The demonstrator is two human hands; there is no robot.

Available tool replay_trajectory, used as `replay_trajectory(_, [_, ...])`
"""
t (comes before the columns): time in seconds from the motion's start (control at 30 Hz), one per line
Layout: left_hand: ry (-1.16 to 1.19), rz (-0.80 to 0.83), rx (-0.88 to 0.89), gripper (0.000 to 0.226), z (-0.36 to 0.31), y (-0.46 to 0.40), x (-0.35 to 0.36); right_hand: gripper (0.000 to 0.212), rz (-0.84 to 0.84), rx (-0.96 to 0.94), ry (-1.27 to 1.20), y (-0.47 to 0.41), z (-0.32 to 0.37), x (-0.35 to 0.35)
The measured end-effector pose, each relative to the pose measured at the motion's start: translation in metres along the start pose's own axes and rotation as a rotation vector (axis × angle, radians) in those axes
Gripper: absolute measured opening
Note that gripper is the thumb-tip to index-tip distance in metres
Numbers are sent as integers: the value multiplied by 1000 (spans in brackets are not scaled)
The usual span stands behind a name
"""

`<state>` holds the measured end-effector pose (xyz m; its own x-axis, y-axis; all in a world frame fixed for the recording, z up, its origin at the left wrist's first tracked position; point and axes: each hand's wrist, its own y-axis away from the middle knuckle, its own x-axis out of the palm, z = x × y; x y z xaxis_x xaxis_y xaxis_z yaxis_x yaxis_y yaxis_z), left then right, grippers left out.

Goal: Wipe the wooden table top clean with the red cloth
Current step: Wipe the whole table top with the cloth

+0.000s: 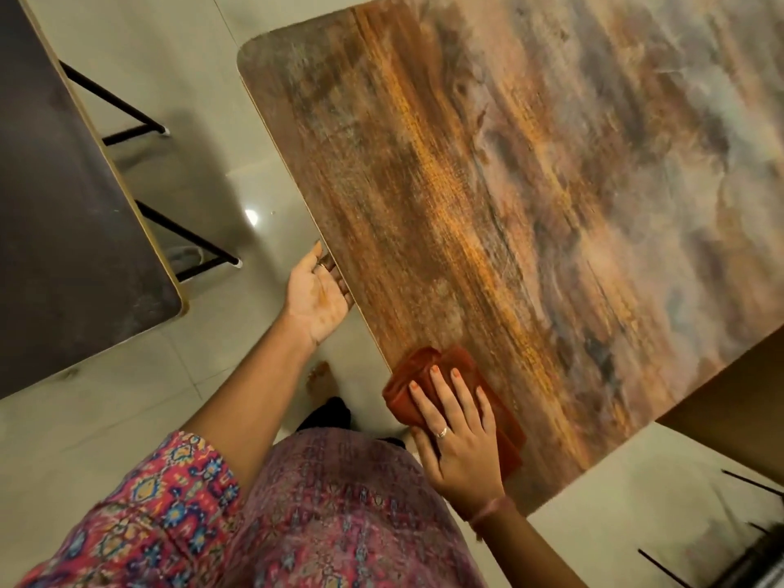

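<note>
The wooden table top [488, 184] fills the upper right, its grain streaked brown and orange. A folded red cloth [449, 371] lies on its near left corner, partly over the edge. My right hand [458, 430] presses flat on the cloth with straight, spread fingers. My left hand [318, 297] is palm up beside the table's left edge, and its fingertips reach under that edge.
A second, dark table [63, 205] with black metal legs stands to the left, across a strip of pale tiled floor [203, 171]. A brown surface [738, 401] juts in at the right edge. Thin black legs [662, 566] show at the lower right.
</note>
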<state>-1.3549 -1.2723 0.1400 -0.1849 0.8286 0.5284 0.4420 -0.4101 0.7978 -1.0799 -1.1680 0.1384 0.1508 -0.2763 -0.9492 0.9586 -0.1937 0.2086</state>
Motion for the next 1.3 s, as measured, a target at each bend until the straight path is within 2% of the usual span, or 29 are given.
replay_trajectory(0.17, [77, 16, 12, 50, 8, -4, 10, 54, 69, -10, 58, 73, -26, 5])
replay_trajectory(0.33, [71, -54, 35, 46, 9, -9, 9, 52, 91, -24, 26, 70, -29, 1])
replay_trajectory(0.7, [121, 7, -46, 52, 4, -13, -2, 53, -23, -67, 7, -165, 12, -34])
replay_trajectory(0.97, [222, 0, -128, 50, -3, -5, 2, 52, -16, -127, 11, -289, 55, -51])
replay_trajectory(1.13, [78, -98, -122, 40, -9, -4, 3, 52, -41, -147, 8, -366, 94, -60])
replay_trajectory(1.3, [46, -75, -137, 42, -6, 0, -6, 52, -40, -137, -11, -416, 117, -66])
